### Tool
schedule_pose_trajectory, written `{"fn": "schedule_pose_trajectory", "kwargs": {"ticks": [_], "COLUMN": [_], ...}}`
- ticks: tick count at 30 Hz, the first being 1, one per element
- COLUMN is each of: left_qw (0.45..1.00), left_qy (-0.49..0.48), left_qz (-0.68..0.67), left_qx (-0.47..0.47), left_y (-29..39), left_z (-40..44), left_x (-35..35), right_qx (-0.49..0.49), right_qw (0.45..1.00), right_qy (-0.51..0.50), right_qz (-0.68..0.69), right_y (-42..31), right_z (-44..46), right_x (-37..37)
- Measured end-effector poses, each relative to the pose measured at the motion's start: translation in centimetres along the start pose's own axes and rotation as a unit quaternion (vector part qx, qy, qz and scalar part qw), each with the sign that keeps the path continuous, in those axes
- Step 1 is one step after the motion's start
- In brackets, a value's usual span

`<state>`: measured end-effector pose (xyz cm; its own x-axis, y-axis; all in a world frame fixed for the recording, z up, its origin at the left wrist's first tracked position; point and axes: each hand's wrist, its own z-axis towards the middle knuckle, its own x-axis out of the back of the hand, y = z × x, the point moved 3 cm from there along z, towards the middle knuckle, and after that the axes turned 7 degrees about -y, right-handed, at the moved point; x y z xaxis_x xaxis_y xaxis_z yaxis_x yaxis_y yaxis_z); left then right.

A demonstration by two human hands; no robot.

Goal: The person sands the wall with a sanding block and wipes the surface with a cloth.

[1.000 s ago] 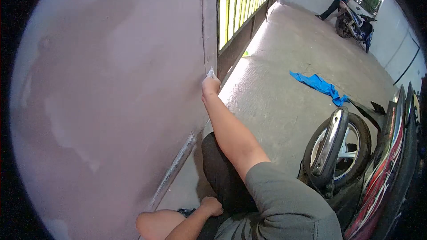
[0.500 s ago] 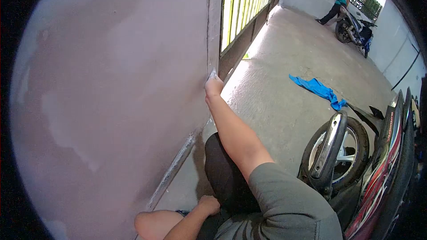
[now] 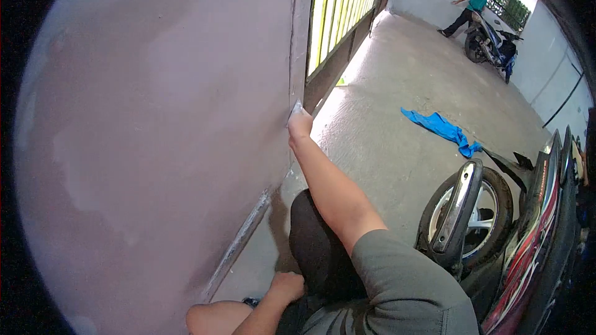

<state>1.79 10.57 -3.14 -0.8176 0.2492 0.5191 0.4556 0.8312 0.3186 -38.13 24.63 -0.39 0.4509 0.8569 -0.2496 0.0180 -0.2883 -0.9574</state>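
Stretched forward, my right hand is closed on a small pale piece, whose tip shows above the fingers. It is at the right edge of the grey-purple wall, beside the narrow upright strip next to the gate. What exactly the pale piece is, I cannot make out. My left hand lies low, curled into a fist against my dark-clothed leg. Its fingertips are turned away, so whether it holds anything is hidden.
A barred gate stands beyond the wall edge. On the floor lies a blue cloth. A motorcycle wheel and bodywork are close at right. Farther back, a person is beside another motorcycle. A ledge runs along the wall's foot.
The view has shifted slightly, and my right hand stays at the wall edge with the pale piece. The far person's arm has risen, then lowered a little. My left hand remains by the leg.
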Motion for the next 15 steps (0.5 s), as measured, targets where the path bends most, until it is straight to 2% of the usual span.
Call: {"fn": "schedule_pose_trajectory", "kwargs": {"ticks": [3,6,12,15], "left_qw": [0.998,0.996,0.993,0.995], "left_qy": [0.054,0.085,0.11,0.087], "left_qz": [0.006,0.0,-0.024,-0.032], "left_qx": [0.018,0.031,0.035,0.035], "left_y": [-1.3,-2.1,-3.9,-3.7], "left_z": [0.0,-0.9,-0.3,-1.1], "left_x": [0.4,1.3,0.0,0.5], "right_qx": [0.023,-0.004,0.008,0.005], "right_qw": [1.0,1.0,0.998,0.998], "right_qy": [0.015,0.003,-0.042,-0.053], "right_qz": [0.006,-0.005,0.053,0.019], "right_y": [-0.1,0.1,0.6,0.2], "right_z": [0.2,0.6,1.2,1.3], "right_x": [0.1,0.3,0.6,0.7]}}
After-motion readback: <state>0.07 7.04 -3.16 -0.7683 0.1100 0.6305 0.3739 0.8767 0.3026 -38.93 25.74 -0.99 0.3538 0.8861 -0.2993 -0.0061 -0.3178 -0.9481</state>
